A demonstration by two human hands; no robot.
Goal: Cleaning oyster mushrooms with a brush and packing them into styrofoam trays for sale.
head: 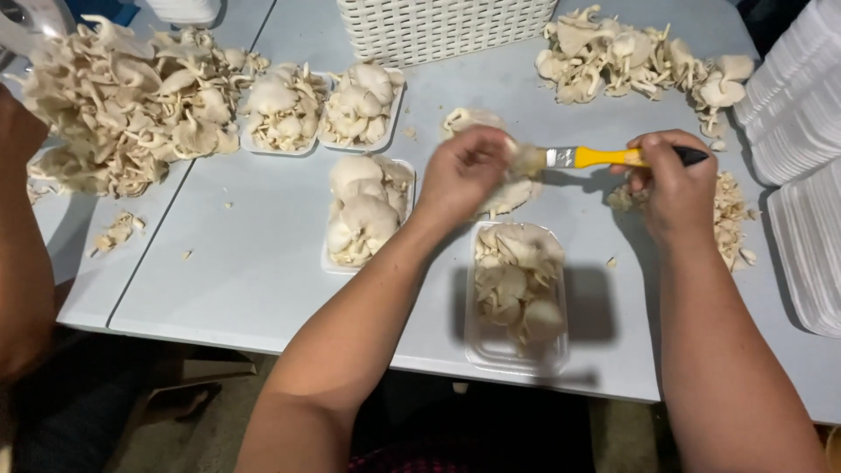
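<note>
Brushing station, head view, contents as follows.

Hands: left hand (462, 171) closed around an oyster mushroom (510, 194), held above the table (254, 271); right hand (673, 180) closed on the yellow handle of a paintbrush (604, 158), bristles touching the mushroom at the left hand's fingertips.

Directly below the hands: clear plastic tray (491, 350), partly filled with mushrooms, near the table's front edge.

Left of the left hand: white foam tray of mushrooms (366, 215), heaped full. Behind it, two more filled foam trays (320, 109) side by side.

Far left: large mushroom pile (123, 105), loose, spreading across the seam between two table tops; small scraps (116, 232) lie near it.

Far centre: white woven basket (438, 26), contents hidden.

Far right: second loose mushroom heap (631, 57). Trimmings (729, 219) lie just beside the right hand's wrist.

Right edge: stacked empty foam trays (797, 96), several columns, with flat ones (810, 254) nearer the front.

Left edge: another person's arm (22, 254), partly in view.
</note>
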